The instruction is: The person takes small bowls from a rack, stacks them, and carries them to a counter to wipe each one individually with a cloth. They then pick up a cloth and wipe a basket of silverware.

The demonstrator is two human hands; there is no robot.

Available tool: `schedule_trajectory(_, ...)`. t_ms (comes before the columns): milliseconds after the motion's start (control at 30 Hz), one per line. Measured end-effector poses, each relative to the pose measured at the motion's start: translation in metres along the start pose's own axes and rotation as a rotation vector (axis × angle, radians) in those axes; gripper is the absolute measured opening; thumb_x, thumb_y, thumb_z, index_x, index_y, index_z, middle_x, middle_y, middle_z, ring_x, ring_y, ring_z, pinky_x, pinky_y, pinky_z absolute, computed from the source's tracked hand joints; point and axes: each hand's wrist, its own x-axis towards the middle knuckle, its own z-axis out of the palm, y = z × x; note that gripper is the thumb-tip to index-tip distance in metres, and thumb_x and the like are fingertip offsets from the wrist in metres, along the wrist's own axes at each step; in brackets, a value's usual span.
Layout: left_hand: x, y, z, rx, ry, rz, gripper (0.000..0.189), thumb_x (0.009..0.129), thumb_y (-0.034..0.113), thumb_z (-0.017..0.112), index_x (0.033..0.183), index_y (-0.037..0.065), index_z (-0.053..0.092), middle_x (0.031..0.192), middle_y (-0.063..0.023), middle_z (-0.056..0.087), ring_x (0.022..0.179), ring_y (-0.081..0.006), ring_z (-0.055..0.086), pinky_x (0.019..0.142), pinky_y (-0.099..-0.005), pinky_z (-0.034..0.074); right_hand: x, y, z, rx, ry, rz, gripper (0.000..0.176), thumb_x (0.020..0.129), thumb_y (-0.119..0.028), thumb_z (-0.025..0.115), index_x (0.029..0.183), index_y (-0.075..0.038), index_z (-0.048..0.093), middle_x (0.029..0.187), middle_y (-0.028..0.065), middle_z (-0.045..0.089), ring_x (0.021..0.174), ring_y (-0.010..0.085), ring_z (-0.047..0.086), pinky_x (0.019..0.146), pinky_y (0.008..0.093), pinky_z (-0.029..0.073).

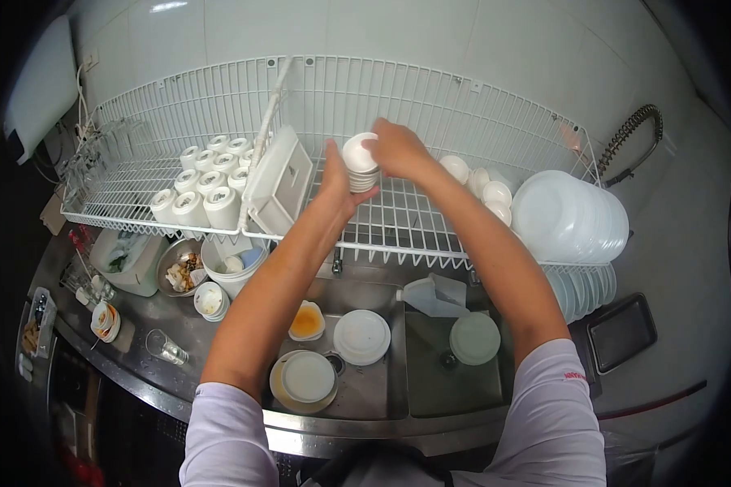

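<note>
A stack of small white bowls (363,180) is held up in front of the wire rack. My left hand (338,183) wraps the stack from the left and below, its thumb up along the side. With its fingers at the rim of the tilted top bowl (356,152), my right hand (400,149) grips that bowl from the right. Just right of my hands, more small white bowls (455,169) lean on the rack, beside a row of large white plates (556,215).
The white wire rack (406,217) spans the wall, holding cups (188,209) and a white rectangular container (280,187). Below lies a double sink (398,365) with dishes and a plastic jug (434,295). Leftward on the counter stand a white bucket (234,280) and a glass (166,347).
</note>
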Motion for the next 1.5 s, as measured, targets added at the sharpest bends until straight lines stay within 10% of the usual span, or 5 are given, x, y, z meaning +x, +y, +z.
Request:
schedule_trajectory(433,-0.008,-0.002,0.008,0.325,0.049,0.390,0.066,0.087,0.036,0.074,0.136,0.000,0.047,0.123,-0.0234,0.061,0.107,-0.0317,0.067,0.084,-0.0451,0.058,-0.060,0.000,-0.016,0.884,-0.348,0.162,0.060,0.093,-0.026,0.073,0.143,-0.005,0.048,0.129,0.0167,0.062,0.089,0.0219,0.073,0.065,0.0319,0.060)
schedule_trajectory(567,-0.020,-0.005,0.017,0.766,-0.243,0.877,0.076,0.081,0.024,0.076,0.146,0.002,0.041,0.136,-0.0212,0.054,0.122,-0.0338,0.059,0.102,-0.0439,0.049,-0.086,0.031,-0.015,0.747,0.043,-0.211,0.079,0.084,-0.001,0.073,0.156,-0.007,0.040,0.142,0.0130,0.056,0.133,0.0223,0.054,0.108,0.0362,0.047)
schedule_trajectory(733,-0.051,0.004,0.029,1.123,-0.426,1.321,0.088,0.077,0.023,0.080,0.152,0.005,0.037,0.146,-0.0204,0.047,0.133,-0.0431,0.049,0.113,-0.0466,0.041,-0.119,0.035,-0.019,0.187,0.485,-0.552,0.081,0.076,0.010,0.064,0.152,-0.008,0.043,0.150,0.0190,0.047,0.128,0.0423,0.057,0.104,0.0436,0.050)
schedule_trajectory(1333,-0.092,-0.019,0.036,-0.415,-0.320,0.047,0.046,0.103,0.049,0.054,0.130,0.012,0.061,0.123,-0.0073,0.068,0.114,-0.0250,0.066,0.097,-0.0459,0.054,-0.122,-0.020,-0.052,-0.191,0.138,-0.562,0.076,0.084,-0.037,0.076,0.148,-0.006,0.050,0.136,0.0175,0.060,0.128,0.0356,0.053,0.106,0.0478,0.044)
schedule_trajectory(1500,-0.118,-0.016,0.014,-0.724,-0.331,-0.022,0.053,0.100,0.048,0.058,0.133,0.006,0.058,0.124,-0.0123,0.065,0.114,-0.0282,0.064,0.098,-0.0436,0.055,-0.117,-0.017,-0.056,0.341,-0.023,-0.445,0.071,0.092,-0.044,0.070,0.149,-0.004,0.051,0.146,0.0206,0.057,0.136,0.0354,0.052,0.113,0.0454,0.042)
